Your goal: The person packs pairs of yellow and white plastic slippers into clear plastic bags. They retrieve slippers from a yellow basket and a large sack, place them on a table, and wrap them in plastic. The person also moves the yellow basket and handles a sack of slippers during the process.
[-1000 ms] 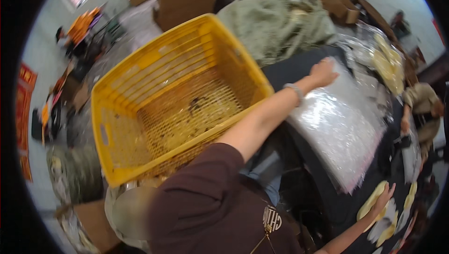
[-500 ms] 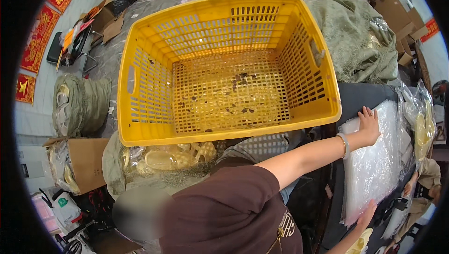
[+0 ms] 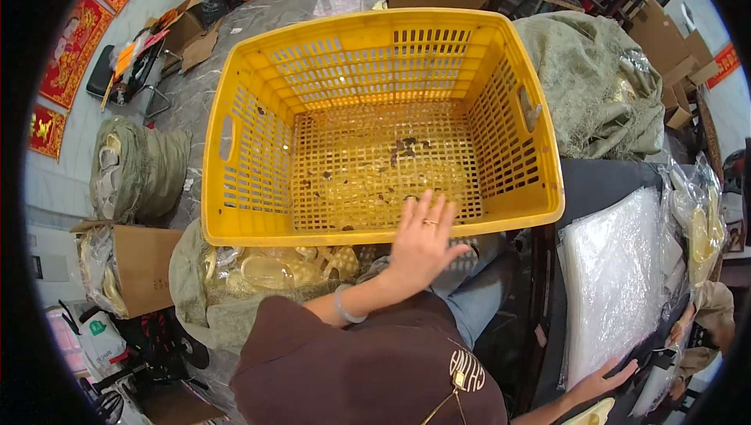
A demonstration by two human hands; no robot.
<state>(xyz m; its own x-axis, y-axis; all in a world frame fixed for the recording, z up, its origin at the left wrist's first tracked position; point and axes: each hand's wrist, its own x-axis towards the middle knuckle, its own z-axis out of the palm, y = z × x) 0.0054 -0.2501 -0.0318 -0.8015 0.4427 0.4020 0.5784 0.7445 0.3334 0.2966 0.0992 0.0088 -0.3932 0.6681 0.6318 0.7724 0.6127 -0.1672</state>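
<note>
Head view: our left hand [image 3: 422, 249] at the near rim of the yellow plastic crate [image 3: 313, 237], our right hand [image 3: 602, 382] by the clear plastic bags [image 3: 614, 268]

We judge this a moment between holds. Our left fingers are spread and empty; we cannot tell whether they touch the rim. Our right fingers are extended at the bags' lower end, contact unclear; the stack lies on the dark table [image 3: 598, 181]. Bringing the left to the bags would call for swinging rightward, clear of the crate. A pale-yellow slipper [image 3: 593, 412], another person's hand [image 3: 681, 325] and a green woven sack [image 3: 591, 84] crowd that side.
</note>
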